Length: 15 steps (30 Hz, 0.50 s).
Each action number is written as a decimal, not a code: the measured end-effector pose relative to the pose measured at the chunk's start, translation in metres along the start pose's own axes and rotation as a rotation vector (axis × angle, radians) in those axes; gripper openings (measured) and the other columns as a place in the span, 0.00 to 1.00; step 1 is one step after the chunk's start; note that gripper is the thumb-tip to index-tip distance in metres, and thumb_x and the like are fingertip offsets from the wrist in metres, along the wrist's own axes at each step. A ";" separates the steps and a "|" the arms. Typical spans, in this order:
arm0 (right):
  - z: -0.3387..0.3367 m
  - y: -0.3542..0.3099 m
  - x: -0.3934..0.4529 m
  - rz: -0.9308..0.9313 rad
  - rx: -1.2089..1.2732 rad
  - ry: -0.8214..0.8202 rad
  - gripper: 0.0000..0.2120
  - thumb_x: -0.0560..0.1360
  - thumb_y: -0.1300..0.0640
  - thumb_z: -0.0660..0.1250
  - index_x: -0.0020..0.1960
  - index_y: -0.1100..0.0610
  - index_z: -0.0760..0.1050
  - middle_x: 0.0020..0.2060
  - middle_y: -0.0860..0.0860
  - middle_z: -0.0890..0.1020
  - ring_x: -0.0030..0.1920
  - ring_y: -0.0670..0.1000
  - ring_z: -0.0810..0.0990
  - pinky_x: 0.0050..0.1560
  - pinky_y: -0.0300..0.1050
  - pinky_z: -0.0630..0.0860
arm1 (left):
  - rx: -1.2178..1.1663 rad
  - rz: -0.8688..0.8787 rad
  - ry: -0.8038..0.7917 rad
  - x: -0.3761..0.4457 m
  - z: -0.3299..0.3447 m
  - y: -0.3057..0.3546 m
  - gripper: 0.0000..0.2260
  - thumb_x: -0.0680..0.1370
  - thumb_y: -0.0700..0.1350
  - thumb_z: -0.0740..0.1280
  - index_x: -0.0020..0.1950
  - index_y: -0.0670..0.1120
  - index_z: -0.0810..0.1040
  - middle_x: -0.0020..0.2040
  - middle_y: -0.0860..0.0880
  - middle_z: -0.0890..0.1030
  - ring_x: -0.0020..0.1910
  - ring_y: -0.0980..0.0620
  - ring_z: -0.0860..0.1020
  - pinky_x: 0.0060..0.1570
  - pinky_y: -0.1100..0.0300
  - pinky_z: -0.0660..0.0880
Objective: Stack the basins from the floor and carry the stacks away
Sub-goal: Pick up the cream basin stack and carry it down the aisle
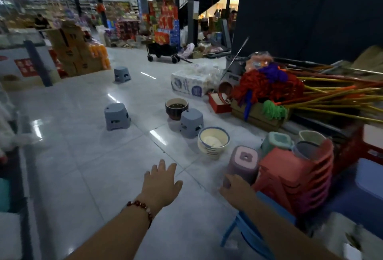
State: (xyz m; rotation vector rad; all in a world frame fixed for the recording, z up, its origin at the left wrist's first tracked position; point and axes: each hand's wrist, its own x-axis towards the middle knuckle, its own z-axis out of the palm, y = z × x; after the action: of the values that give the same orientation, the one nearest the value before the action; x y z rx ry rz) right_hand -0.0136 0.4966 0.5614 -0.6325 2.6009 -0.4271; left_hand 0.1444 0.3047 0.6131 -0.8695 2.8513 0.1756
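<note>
A cream basin with a blue rim [213, 142] stands on the white tiled floor, and a dark brown basin [176, 107] sits farther back. Between them is an upturned grey-blue plastic stool [191, 123]; two more stand at the left [117, 116] and farther off [122, 74]. My right hand [236, 188] grips the near lower edge of a purple stool with a pink top [243, 162]. That stool leans against a stack of red stools [294, 179]. My left hand [162, 181] hovers over the floor with fingers spread and holds nothing.
Mops and brooms [290, 93] lie piled on the right beside a pack of tissue rolls [190, 83]. A teal stool [276, 141] sits behind the red stack. Cardboard boxes [72, 52] stand at the left, and a black cart [162, 51] is far back.
</note>
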 end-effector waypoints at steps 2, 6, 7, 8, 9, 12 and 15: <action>0.001 -0.009 0.020 0.003 -0.004 -0.007 0.32 0.66 0.33 0.56 0.63 0.52 0.72 0.66 0.52 0.74 0.65 0.54 0.73 0.67 0.52 0.67 | 0.005 0.014 -0.026 0.027 0.003 -0.003 0.30 0.81 0.62 0.54 0.80 0.52 0.52 0.80 0.40 0.50 0.76 0.40 0.58 0.73 0.44 0.60; 0.006 -0.019 0.083 -0.020 -0.045 -0.040 0.29 0.77 0.41 0.60 0.75 0.52 0.63 0.73 0.51 0.68 0.72 0.54 0.66 0.71 0.47 0.61 | 0.044 0.039 -0.086 0.092 0.005 -0.012 0.30 0.81 0.62 0.55 0.80 0.52 0.51 0.80 0.40 0.49 0.77 0.39 0.57 0.73 0.44 0.59; 0.007 -0.021 0.101 -0.037 -0.068 -0.030 0.29 0.78 0.41 0.59 0.76 0.50 0.62 0.74 0.50 0.66 0.74 0.53 0.64 0.72 0.48 0.59 | 0.048 0.043 -0.105 0.111 0.005 -0.014 0.30 0.81 0.62 0.55 0.80 0.52 0.51 0.81 0.40 0.49 0.77 0.39 0.57 0.73 0.44 0.59; 0.006 -0.021 0.122 -0.039 -0.072 -0.039 0.29 0.78 0.40 0.58 0.76 0.49 0.61 0.74 0.50 0.65 0.74 0.53 0.63 0.72 0.49 0.58 | 0.052 0.045 -0.118 0.132 0.004 -0.016 0.31 0.81 0.62 0.55 0.80 0.52 0.50 0.81 0.41 0.48 0.77 0.39 0.56 0.74 0.44 0.59; 0.004 -0.021 0.143 -0.049 -0.072 -0.049 0.30 0.78 0.39 0.57 0.76 0.48 0.61 0.74 0.49 0.65 0.75 0.53 0.62 0.73 0.50 0.58 | 0.057 0.046 -0.123 0.155 0.002 -0.018 0.31 0.81 0.62 0.55 0.81 0.52 0.50 0.81 0.41 0.49 0.77 0.39 0.57 0.74 0.44 0.59; -0.015 -0.020 0.208 -0.051 -0.028 -0.092 0.42 0.71 0.27 0.48 0.77 0.50 0.61 0.75 0.50 0.64 0.75 0.53 0.62 0.74 0.51 0.60 | 0.068 0.057 -0.147 0.225 -0.006 -0.018 0.31 0.81 0.62 0.55 0.81 0.52 0.50 0.81 0.41 0.49 0.77 0.39 0.57 0.73 0.44 0.60; -0.030 -0.004 0.284 -0.046 -0.078 -0.076 0.54 0.64 0.21 0.30 0.75 0.51 0.64 0.73 0.51 0.68 0.72 0.54 0.66 0.72 0.51 0.63 | 0.077 0.082 -0.157 0.288 -0.016 -0.011 0.32 0.81 0.62 0.55 0.81 0.52 0.49 0.81 0.42 0.50 0.77 0.41 0.58 0.73 0.46 0.60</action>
State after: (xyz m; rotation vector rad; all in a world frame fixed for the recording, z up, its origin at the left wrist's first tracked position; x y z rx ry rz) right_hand -0.2544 0.3590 0.4945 -0.7216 2.5451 -0.3109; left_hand -0.0868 0.1365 0.5755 -0.6925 2.7287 0.1361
